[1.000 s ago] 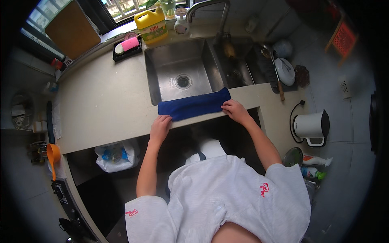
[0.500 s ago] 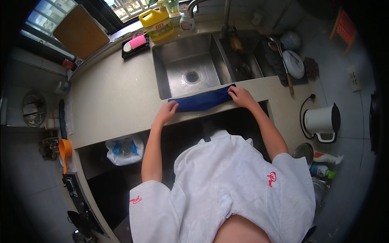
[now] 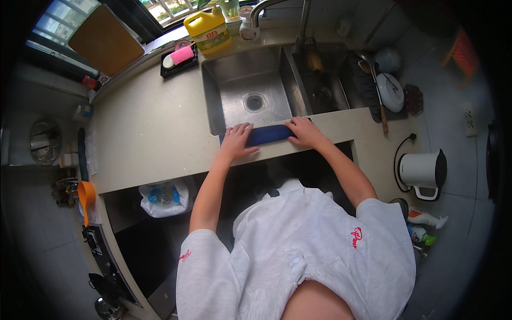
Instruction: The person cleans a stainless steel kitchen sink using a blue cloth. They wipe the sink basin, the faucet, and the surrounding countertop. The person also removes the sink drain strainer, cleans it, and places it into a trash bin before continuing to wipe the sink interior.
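A dark blue folded cloth (image 3: 270, 135) lies as a long strip on the counter (image 3: 160, 133), along the front edge of the sink (image 3: 233, 85). My left hand (image 3: 237, 141) rests flat across its left part, with the fingers stretched out and the thumb apart. Over the cloth's right part is my right hand (image 3: 306, 132), palm down and fingers spread. Both hands hide some of the fabric beneath them.
Behind the sink are a tap (image 3: 302, 32) and a yellow jug (image 3: 208, 31). A black tray (image 3: 181, 68) holds a pink item. Right of the sink lie a wooden-handled utensil (image 3: 383, 114) and a white lid (image 3: 390, 93); a white kettle (image 3: 420, 169) stands nearer.
Both hands have gone from pinching the cloth's ends to lying flat on it. The left hand has shifted right, the right hand slightly left, and the strip now lies flatter against the counter.
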Tool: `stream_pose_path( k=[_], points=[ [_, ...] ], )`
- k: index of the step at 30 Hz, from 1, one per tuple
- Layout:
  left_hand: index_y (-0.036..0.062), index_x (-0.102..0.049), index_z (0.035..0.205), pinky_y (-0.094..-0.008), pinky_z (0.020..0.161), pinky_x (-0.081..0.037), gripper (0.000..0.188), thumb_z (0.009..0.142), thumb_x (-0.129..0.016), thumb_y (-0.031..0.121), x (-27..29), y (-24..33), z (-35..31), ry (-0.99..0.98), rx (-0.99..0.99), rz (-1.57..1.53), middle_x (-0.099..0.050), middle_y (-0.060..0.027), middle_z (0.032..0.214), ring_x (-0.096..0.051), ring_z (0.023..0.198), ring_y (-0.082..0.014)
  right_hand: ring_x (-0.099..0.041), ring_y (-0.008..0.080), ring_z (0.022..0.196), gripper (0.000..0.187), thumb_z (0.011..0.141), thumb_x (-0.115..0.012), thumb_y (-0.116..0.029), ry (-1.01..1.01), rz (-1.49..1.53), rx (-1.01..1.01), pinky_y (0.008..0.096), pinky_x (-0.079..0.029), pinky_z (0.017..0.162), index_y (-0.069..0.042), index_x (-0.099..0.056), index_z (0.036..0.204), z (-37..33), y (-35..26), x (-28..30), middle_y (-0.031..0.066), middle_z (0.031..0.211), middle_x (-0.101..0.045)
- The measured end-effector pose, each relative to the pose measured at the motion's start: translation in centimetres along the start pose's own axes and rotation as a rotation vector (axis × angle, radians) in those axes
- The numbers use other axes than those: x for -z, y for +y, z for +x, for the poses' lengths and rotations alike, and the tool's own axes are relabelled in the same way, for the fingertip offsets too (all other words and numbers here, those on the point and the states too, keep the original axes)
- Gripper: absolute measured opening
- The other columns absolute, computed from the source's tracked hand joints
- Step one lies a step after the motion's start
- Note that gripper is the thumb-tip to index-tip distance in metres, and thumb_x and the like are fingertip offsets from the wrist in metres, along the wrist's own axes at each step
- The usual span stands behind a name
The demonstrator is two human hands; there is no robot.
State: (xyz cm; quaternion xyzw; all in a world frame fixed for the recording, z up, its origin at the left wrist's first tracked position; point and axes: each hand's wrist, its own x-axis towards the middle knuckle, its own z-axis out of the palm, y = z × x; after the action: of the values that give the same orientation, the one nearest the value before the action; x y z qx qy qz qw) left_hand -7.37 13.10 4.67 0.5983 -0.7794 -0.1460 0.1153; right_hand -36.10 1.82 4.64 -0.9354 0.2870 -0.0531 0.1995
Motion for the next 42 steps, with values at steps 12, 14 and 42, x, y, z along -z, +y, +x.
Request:
stream_pose_path(
  k=[12,14,42],
  points=[
    [0.0063,-0.037,0.117,-0.029,0.082,-0.044,0.04,0.079,-0.047,-0.003,2.5,-2.1,11.8,0.264,0.291,-1.016,-0.049,-0.0095,0.099,-0.05,0.092,-0.0162,-0.066,0.0264,0.09,0.047,0.08,-0.069,-0.022,0.052,0.742,-0.115,0.036,-0.05,0.083,-0.004,-0.052,0.12,12.3,0.1,6.8,0.0169,0.096,-0.068],
    [0.0078,-0.037,0.118,-0.0268,0.082,-0.044,0.042,0.078,-0.048,-0.004,4.3,-1.0,14.4,0.355,0.3,-1.176,-0.049,-0.0083,0.102,-0.05,0.094,-0.0144,-0.066,0.0265,0.093,0.061,0.072,-0.078,-0.024,0.114,0.757,-0.062,0.0351,-0.05,0.086,-0.006,-0.053,0.124,13.8,1.3,6.5,0.015,0.1,-0.068],
    [0.0184,-0.043,0.142,-0.0461,0.114,-0.026,0.079,0.068,-0.069,0.011,3.6,-8.5,16.9,0.361,0.304,-0.441,-0.038,-0.0125,0.146,-0.033,0.139,-0.0303,-0.045,0.0061,0.05,0.018,0.077,-0.069,-0.008,-1.041,1.758,-0.477,0.0202,-0.036,0.044,-0.006,-0.051,0.079,26.2,9.3,2.0,-0.0012,0.064,-0.048]
  ],
)
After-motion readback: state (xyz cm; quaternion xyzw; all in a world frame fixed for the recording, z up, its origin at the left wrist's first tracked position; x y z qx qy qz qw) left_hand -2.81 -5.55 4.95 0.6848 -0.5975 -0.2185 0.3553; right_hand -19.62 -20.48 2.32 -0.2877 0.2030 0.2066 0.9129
